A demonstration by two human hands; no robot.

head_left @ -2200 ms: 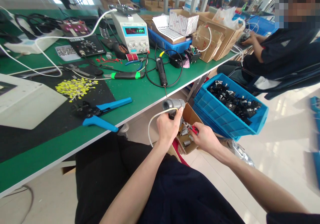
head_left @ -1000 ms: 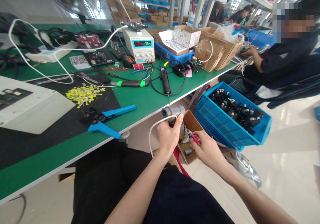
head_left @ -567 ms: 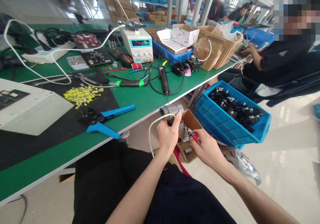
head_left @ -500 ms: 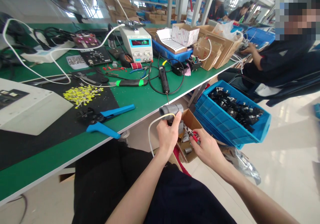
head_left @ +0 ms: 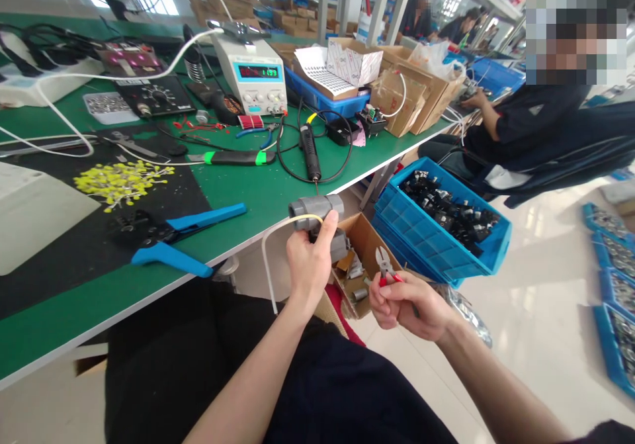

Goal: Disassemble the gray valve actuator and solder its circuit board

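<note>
My left hand (head_left: 310, 262) is closed around a grey cylindrical fitting (head_left: 313, 210) off the front edge of the workbench. A pale cable (head_left: 266, 259) loops from the fitting and hangs down beside my wrist. To the right, my right hand (head_left: 409, 302) grips red-handled diagonal cutters (head_left: 383, 265), their jaws apart and pointing up. The cutters are clear of the fitting. Beyond the fitting, a black electric screwdriver (head_left: 310, 149) lies on the bench, its bit toward the edge.
Blue-handled crimping pliers (head_left: 193, 232) and yellow-tipped parts (head_left: 122, 182) lie on the black mat. A power supply (head_left: 251, 73) stands behind. Below are an open cardboard box (head_left: 374, 232) and a blue crate (head_left: 446, 222) of black parts. A co-worker (head_left: 555, 126) sits at right.
My right hand has drawn the cutters away from the fitting, rightward, and turned them upward with the jaws apart. The whole view has shifted slightly. My left hand keeps its hold on the fitting.
</note>
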